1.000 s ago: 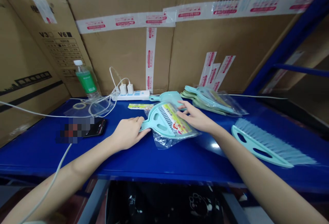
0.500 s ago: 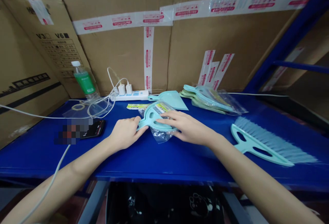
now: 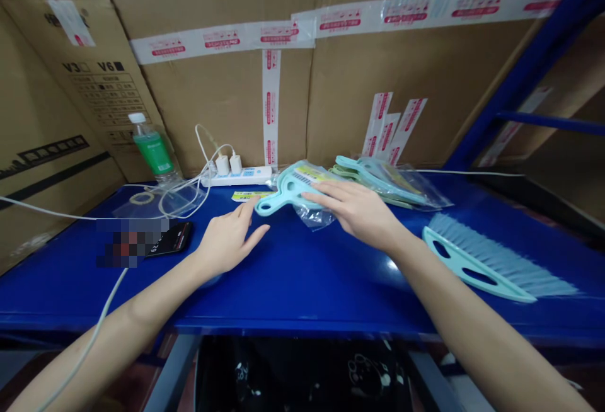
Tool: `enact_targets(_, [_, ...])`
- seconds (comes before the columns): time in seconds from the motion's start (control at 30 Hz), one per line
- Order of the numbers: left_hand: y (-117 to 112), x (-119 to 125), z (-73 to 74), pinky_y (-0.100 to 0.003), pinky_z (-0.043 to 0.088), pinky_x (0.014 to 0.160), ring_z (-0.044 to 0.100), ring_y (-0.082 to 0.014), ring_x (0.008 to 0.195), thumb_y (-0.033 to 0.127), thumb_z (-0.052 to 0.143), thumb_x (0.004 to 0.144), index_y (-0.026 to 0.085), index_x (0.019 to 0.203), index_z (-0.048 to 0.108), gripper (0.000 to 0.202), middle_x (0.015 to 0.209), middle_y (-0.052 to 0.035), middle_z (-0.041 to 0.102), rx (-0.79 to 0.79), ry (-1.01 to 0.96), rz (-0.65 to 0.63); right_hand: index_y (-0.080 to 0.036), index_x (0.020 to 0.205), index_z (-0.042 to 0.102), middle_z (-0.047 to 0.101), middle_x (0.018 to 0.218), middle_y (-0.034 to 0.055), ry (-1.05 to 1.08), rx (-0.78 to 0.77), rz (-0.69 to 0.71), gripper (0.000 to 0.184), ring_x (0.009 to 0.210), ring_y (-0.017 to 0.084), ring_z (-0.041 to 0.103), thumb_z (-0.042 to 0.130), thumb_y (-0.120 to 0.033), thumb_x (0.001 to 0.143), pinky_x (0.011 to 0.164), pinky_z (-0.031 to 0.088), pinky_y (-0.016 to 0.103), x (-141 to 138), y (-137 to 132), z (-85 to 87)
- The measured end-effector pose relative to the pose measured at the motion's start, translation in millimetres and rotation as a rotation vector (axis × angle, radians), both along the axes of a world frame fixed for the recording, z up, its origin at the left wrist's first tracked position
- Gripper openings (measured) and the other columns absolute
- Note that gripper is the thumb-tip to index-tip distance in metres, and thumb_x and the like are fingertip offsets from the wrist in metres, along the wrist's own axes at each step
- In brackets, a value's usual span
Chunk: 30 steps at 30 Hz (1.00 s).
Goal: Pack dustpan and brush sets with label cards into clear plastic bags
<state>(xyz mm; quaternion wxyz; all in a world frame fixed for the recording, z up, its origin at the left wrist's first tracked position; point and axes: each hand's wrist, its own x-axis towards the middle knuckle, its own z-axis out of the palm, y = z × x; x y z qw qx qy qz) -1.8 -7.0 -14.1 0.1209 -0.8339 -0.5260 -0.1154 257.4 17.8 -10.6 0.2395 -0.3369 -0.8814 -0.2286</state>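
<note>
A mint dustpan in a clear plastic bag [image 3: 293, 186] is held just above the blue shelf [image 3: 302, 280], handle pointing left. My right hand [image 3: 357, 210] grips its right side, fingers over the bag. My left hand [image 3: 231, 239] rests open on the shelf just left of the handle, fingertips close to it but not touching. Behind the dustpan lies a pile of similar bagged dustpans [image 3: 397, 182].
A loose mint brush [image 3: 491, 261] lies at the right. A power strip with chargers [image 3: 236, 176], a green-labelled bottle [image 3: 152, 147], a phone [image 3: 170, 239], empty clear bags [image 3: 163, 201] and a yellow label [image 3: 249, 196] are at the left and back. Cardboard boxes [image 3: 378, 72] wall the rear.
My right hand has carried the bagged dustpan back and to the right, over the loose dustpan that lay there. My left hand has let go of the handle and opened.
</note>
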Motion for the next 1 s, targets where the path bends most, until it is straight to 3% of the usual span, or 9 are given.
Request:
enact_targets(0.3, [-3,4,0.2,-0.031,0.050,0.069,0.066,-0.0203,0.078,0.035,0.035,0.093,0.017,0.133,0.038,0.044,0.098,-0.0067,0.063,-0.105,0.108,-0.019,-0.027,0.120,0.059,0.062,0.121,0.0077,0.310,-0.084,-0.423,0.046,0.113,0.030,0.054,0.036,-0.012,0.083,0.088,0.044,0.051,35,11,13.1])
enact_targets(0.63, [-3,4,-0.7,-0.031,0.050,0.068,0.066,-0.0200,0.079,0.030,0.038,0.093,0.020,0.128,0.042,0.037,0.103,-0.0063,0.062,-0.138,0.150,-0.057,-0.025,0.112,0.063,0.068,0.103,0.0119,0.357,-0.176,-0.706,0.041,0.094,0.034,0.060,0.039,-0.018,0.080,0.075,0.046,0.047,65,24,4.1])
enact_targets(0.8, [-4,2,-2.9,-0.031,0.050,0.068,0.065,-0.0198,0.080,0.028,0.037,0.092,0.019,0.127,0.042,0.036,0.105,-0.0065,0.062,-0.138,0.158,-0.074,-0.026,0.109,0.064,0.069,0.098,0.0106,0.371,-0.133,-0.718,0.038,0.086,0.032,0.062,0.042,-0.022,0.078,0.071,0.049,0.045,74,31,-5.1])
enact_targets(1.0, [-3,2,-2.6,-0.032,0.050,0.068,0.065,-0.0211,0.081,0.027,0.038,0.092,0.019,0.126,0.044,0.036,0.107,-0.0072,0.062,-0.160,0.191,-0.077,-0.020,0.114,0.061,0.066,0.097,0.0156,0.375,-0.170,-0.774,0.041,0.085,0.034,0.063,0.044,-0.029,0.077,0.070,0.050,0.047,76,38,-15.4])
